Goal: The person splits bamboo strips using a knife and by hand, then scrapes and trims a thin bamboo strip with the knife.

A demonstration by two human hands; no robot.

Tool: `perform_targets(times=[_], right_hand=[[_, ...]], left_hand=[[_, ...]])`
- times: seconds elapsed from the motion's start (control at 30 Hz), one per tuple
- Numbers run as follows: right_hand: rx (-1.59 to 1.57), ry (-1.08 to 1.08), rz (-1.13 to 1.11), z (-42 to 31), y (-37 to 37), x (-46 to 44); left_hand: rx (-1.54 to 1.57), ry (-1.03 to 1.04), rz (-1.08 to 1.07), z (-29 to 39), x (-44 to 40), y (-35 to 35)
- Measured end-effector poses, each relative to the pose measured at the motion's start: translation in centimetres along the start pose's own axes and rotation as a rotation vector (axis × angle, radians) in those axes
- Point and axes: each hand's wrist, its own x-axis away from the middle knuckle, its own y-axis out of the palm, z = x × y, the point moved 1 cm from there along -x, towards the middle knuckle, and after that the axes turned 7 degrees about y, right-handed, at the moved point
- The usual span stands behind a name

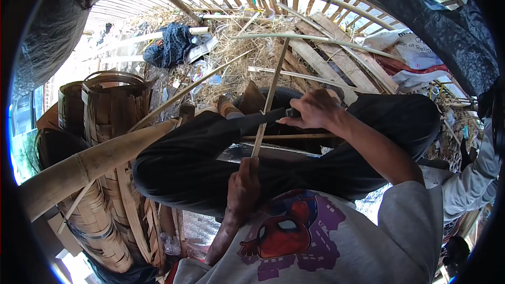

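My left hand (243, 186) is closed round the lower end of a long bamboo strip (272, 90), close to my shirt. The strip slants up and away over my lap. In my right hand (314, 109) is the dark handle of a knife (251, 122), its broad dark blade pointing left across the strip. Blade and strip meet or overlap near the strip's middle; how deep the edge sits I cannot tell. My crossed legs in black trousers lie beneath both hands.
On the left, a thick bamboo pole (97, 158) crosses in front of rolled woven bamboo baskets (113, 102). Ahead lie wooden planks (331, 52), shavings (226, 55) and a dark blue cloth (171, 44). A slatted bamboo fence stands behind. Another person's sleeve (473, 179) shows at right.
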Motion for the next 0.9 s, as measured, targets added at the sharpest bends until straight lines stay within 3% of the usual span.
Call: perform_targets(times=[0.07,0.13,0.27,0.33,0.37,0.47,0.5,0.53,0.57,0.63,0.73,0.77,0.8,0.87,0.9], right_hand=[[-0.008,0.02,-0.027,0.6,0.0,0.1],[-0.048,0.096,-0.014,1.7,0.1,0.4],[0.032,0.335,0.006,6.7,0.4,-0.9],[0.01,0.368,-0.025,7.5,-0.8,-1.8],[-0.031,0.385,-0.087,7.4,-0.7,-1.5],[0.025,0.481,-0.116,9.1,0.0,-1.4],[-0.032,0.691,-0.117,11.1,-0.3,-1.5],[0.02,0.804,0.029,14.7,-0.1,-0.9],[0.092,0.864,-0.102,16.7,-1.4,0.0],[0.077,1.001,-0.091,18.7,-1.0,1.6],[-0.14,1.1,-0.024,20.3,2.9,0.4],[-0.233,0.94,0.286,19.0,4.5,-0.1],[-0.291,1.01,0.017,17.1,3.0,-1.2],[-0.615,0.864,0.029,11.8,0.5,-2.4],[-0.677,0.794,0.077,9.7,-0.4,-2.9]], left_hand=[[-0.07,0.075,0.013,-0.1,0.2,-0.1],[0.004,-0.117,-0.069,0.5,0.2,-0.4],[-0.05,0.044,-0.022,0.8,2.5,-0.9],[0.082,-0.173,-0.159,1.5,2.0,-1.5],[0.083,-0.177,-0.175,1.4,2.7,-1.4],[-0.083,-0.027,-0.068,1.0,3.2,-1.2],[-0.054,0.03,-0.087,1.5,4.2,-2.1],[-0.027,0.102,-0.098,1.7,4.1,-2.9],[-0.036,0.111,-0.102,1.8,3.8,-3.5],[0.003,-0.422,-0.022,1.8,5.2,-5.9],[0.176,-0.431,-0.009,0.0,5.3,-4.5],[0.188,-0.377,0.017,0.7,5.0,-4.0],[0.182,-0.389,0.015,0.6,5.1,-3.7],[0.266,-0.292,-0.018,-0.1,4.3,-2.7],[0.472,-0.435,-0.027,0.2,3.8,-2.9]])
